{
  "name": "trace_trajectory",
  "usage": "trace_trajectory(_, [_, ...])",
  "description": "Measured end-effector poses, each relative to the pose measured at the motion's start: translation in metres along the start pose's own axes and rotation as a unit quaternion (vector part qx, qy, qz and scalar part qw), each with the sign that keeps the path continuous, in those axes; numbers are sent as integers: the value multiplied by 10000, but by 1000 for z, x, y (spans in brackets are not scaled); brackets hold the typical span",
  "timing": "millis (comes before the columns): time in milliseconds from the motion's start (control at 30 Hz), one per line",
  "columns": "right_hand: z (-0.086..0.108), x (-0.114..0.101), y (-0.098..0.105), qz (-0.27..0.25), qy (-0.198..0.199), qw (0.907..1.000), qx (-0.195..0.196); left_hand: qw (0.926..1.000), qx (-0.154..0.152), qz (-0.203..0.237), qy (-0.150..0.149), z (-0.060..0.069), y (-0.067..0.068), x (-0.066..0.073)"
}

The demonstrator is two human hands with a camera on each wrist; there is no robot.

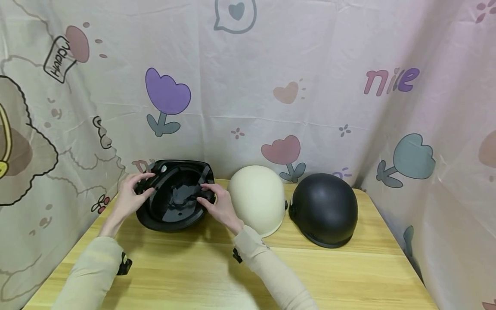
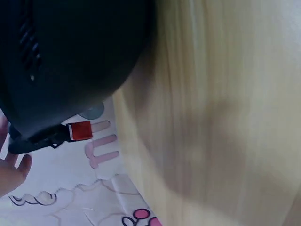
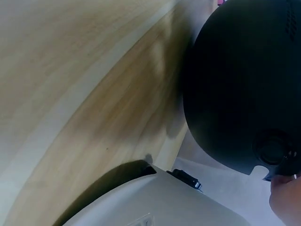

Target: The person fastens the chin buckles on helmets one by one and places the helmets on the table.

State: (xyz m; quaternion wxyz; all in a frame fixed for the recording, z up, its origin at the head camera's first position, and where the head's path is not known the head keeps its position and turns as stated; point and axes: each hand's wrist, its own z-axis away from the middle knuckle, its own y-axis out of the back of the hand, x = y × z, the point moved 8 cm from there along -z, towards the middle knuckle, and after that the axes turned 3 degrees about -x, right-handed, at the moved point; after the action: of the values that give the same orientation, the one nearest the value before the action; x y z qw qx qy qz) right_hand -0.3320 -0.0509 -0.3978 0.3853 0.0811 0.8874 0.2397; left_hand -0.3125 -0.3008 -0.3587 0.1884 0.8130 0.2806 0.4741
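A black helmet (image 1: pixel 170 217) is turned with its hollow inside toward me, at the left of the table. Inside it show dark padding and a strap (image 1: pixel 204 174). My left hand (image 1: pixel 129 196) grips its left side, thumb and fingers at the rim. My right hand (image 1: pixel 222 206) pinches a dark part at its right rim; which part is hard to tell. In the left wrist view, a black strap with a red buckle piece (image 2: pixel 81 131) hangs by the left fingers (image 2: pixel 14 174). In the right wrist view, the right fingers (image 3: pixel 284 195) touch the helmet's edge beside a round fitting (image 3: pixel 273 149).
A cream helmet (image 1: pixel 255 200) stands dome up just right of my right hand. Beside it, farther right, sits another black helmet (image 1: pixel 325 209), also dome up. All are on a wooden table (image 1: pixel 201 267), with a printed curtain (image 1: pixel 240 77) behind and at the sides.
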Motion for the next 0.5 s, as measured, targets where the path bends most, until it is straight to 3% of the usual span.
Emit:
trace_trajectory(133, [2, 0, 0, 25, 111, 9999, -24, 9999, -113, -1, 85, 3, 0, -9])
trace_trajectory(300, [2, 1, 0, -72, -26, 9998, -189, 9991, -339, 37, 234, 6, -1, -16])
trace_trajectory(500, [3, 4, 3, -152, -180, 9993, -290, 9984, -429, 218, 292, 6, -3, -14])
